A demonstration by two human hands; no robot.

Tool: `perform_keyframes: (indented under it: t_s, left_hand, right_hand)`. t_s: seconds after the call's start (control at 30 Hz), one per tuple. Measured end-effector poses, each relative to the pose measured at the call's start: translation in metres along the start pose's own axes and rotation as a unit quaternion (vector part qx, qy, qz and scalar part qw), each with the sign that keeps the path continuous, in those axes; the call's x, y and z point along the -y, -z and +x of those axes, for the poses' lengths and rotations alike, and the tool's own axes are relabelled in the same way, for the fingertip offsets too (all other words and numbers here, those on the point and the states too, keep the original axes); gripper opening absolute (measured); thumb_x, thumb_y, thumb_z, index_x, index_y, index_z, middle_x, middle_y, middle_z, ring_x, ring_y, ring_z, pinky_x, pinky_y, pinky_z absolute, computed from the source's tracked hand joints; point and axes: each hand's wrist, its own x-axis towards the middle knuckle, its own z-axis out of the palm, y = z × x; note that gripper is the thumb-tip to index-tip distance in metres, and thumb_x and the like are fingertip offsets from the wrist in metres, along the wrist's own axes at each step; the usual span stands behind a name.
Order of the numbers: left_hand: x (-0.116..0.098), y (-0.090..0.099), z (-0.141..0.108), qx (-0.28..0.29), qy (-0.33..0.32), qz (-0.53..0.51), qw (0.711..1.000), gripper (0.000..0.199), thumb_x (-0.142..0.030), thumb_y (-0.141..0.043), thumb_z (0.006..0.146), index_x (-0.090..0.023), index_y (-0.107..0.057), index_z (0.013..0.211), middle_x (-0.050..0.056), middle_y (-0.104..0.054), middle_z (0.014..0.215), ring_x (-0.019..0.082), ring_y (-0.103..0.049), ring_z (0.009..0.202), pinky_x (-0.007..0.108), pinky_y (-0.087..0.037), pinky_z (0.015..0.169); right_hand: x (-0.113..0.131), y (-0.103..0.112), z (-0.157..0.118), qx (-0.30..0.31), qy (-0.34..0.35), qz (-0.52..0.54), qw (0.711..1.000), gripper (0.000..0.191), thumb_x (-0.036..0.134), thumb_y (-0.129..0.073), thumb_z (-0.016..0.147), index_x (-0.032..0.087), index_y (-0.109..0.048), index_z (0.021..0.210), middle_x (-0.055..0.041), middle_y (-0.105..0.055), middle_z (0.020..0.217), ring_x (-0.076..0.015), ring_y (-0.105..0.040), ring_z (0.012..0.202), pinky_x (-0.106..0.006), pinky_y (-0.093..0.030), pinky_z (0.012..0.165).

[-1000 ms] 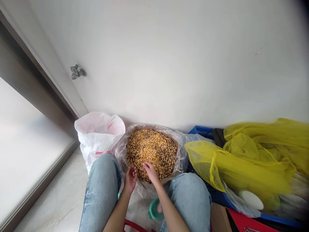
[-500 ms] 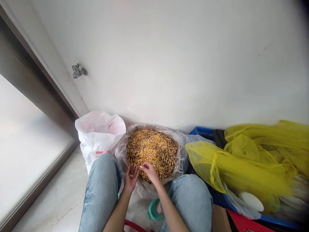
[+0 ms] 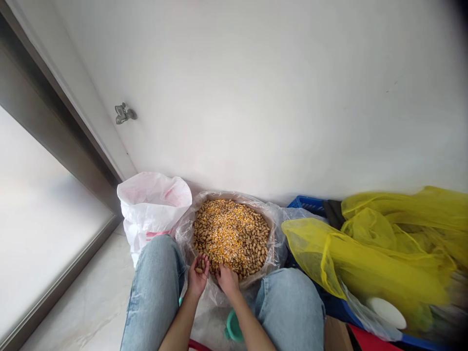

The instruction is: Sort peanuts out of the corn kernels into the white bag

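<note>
Unshelled peanuts (image 3: 258, 239) and yellow corn kernels (image 3: 224, 238) lie mixed in a round container lined with a clear plastic bag (image 3: 277, 243), between my knees. My left hand (image 3: 198, 279) is at the near left rim, palm up, with its fingers curled around a few peanuts (image 3: 200, 264). Close beside it, my right hand (image 3: 228, 281) reaches down to the near edge of the pile. Its fingers are bent together, and their tips are hidden, so what they pinch is not visible.
A white sack (image 3: 155, 204) stands open at the left by the wall. On the right, yellow mesh netting (image 3: 380, 263) lies over a blue crate (image 3: 307, 202), with a white round object (image 3: 386, 312) near it. A metal tap (image 3: 123, 114) juts from the wall.
My right hand has moved from beside the left fingers down to the pile. My left hand has turned its palm up more, with peanuts in it. The view has shifted slightly.
</note>
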Motion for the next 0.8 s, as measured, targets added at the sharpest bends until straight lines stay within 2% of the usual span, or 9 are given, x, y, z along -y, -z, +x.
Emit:
perform_keyframes:
  t_s: [0.07, 0.13, 0.27, 0.33, 0.43, 0.5, 0.57, 0.67, 0.8]
  left_hand:
    - [0.000, 0.002, 0.002, -0.004, -0.001, 0.007, 1.000, 0.022, -0.011, -0.040, 0.080, -0.012, -0.061, 0.075, 0.007, -0.068, 0.070, 0.014, -0.064, 0.071, 0.027, -0.053, 0.067]
    - [0.002, 0.003, 0.003, -0.005, -0.002, 0.014, 1.000, 0.020, -0.011, -0.042, 0.079, -0.012, -0.062, 0.076, 0.007, -0.068, 0.071, 0.015, -0.064, 0.074, 0.028, -0.053, 0.068]
    - [0.005, 0.002, 0.004, 0.010, -0.003, 0.018, 1.000, 0.020, -0.012, -0.042, 0.080, -0.014, -0.062, 0.079, 0.006, -0.068, 0.077, 0.015, -0.064, 0.077, 0.030, -0.053, 0.070]
    - [0.006, 0.000, 0.003, 0.017, -0.001, 0.017, 1.000, 0.021, -0.012, -0.041, 0.080, -0.014, -0.062, 0.078, 0.006, -0.068, 0.076, 0.014, -0.064, 0.075, 0.027, -0.053, 0.067]
    - [0.005, -0.003, 0.000, 0.003, 0.012, 0.012, 1.000, 0.020, -0.011, -0.042, 0.080, -0.013, -0.061, 0.077, 0.006, -0.068, 0.072, 0.013, -0.064, 0.069, 0.023, -0.053, 0.061]
    - [0.004, -0.005, -0.002, -0.009, 0.019, 0.005, 1.000, 0.019, -0.011, -0.042, 0.080, -0.012, -0.061, 0.076, 0.005, -0.067, 0.070, 0.012, -0.064, 0.066, 0.021, -0.053, 0.058]
    - [0.002, -0.005, -0.004, -0.015, 0.019, -0.001, 1.000, 0.020, -0.011, -0.041, 0.080, -0.012, -0.061, 0.076, 0.005, -0.067, 0.069, 0.012, -0.063, 0.065, 0.021, -0.053, 0.057]
    - [0.001, -0.004, -0.004, -0.015, 0.013, -0.007, 1.000, 0.022, -0.010, -0.039, 0.081, -0.012, -0.060, 0.076, 0.006, -0.067, 0.068, 0.012, -0.064, 0.065, 0.021, -0.053, 0.058]
    - [0.002, -0.002, -0.004, -0.014, 0.000, -0.004, 1.000, 0.021, -0.010, -0.040, 0.080, -0.010, -0.061, 0.076, 0.006, -0.067, 0.068, 0.013, -0.064, 0.064, 0.023, -0.054, 0.058]
  right_hand:
    - [0.003, 0.012, 0.003, -0.017, -0.013, 0.059, 0.998, 0.022, 0.024, -0.041, 0.078, 0.018, -0.060, 0.085, -0.0106, -0.064, 0.088, -0.0207, -0.060, 0.079, -0.030, -0.042, 0.067]
    - [0.006, 0.031, 0.006, -0.029, 0.001, 0.172, 0.985, 0.023, 0.029, -0.041, 0.079, 0.018, -0.061, 0.082, -0.0081, -0.065, 0.082, -0.0188, -0.059, 0.076, -0.029, -0.043, 0.068]
    - [0.010, 0.063, 0.010, 0.030, 0.121, 0.385, 0.914, 0.025, 0.038, -0.050, 0.073, 0.019, -0.061, 0.085, -0.0039, -0.065, 0.082, -0.0165, -0.058, 0.076, -0.026, -0.043, 0.068]
    - [0.009, 0.066, 0.010, 0.048, 0.119, 0.415, 0.901, 0.029, 0.041, -0.048, 0.074, 0.019, -0.061, 0.088, -0.0034, -0.064, 0.080, -0.0164, -0.058, 0.071, -0.026, -0.044, 0.062]
    - [0.002, 0.055, 0.011, -0.001, 0.056, 0.359, 0.932, 0.027, 0.036, -0.040, 0.079, 0.019, -0.060, 0.086, -0.0044, -0.064, 0.078, -0.0166, -0.058, 0.070, -0.026, -0.043, 0.062]
    - [-0.002, 0.039, 0.010, -0.024, 0.034, 0.258, 0.965, 0.022, 0.027, -0.040, 0.078, 0.020, -0.060, 0.085, -0.0048, -0.064, 0.081, -0.0172, -0.059, 0.076, -0.027, -0.042, 0.068]
    - [-0.005, 0.022, 0.008, -0.013, 0.039, 0.146, 0.988, 0.023, 0.020, -0.042, 0.075, 0.021, -0.060, 0.089, -0.0053, -0.064, 0.088, -0.0183, -0.059, 0.083, -0.028, -0.041, 0.071]
    - [-0.003, 0.002, 0.005, 0.008, 0.055, 0.035, 0.998, 0.034, 0.014, -0.044, 0.072, 0.022, -0.056, 0.103, -0.0073, -0.062, 0.100, -0.0198, -0.058, 0.089, -0.028, -0.041, 0.072]
    - [0.001, -0.006, 0.005, 0.008, 0.042, -0.034, 0.999, 0.036, 0.013, -0.041, 0.074, 0.021, -0.052, 0.108, -0.0082, -0.061, 0.102, -0.0199, -0.058, 0.088, -0.028, -0.041, 0.070]
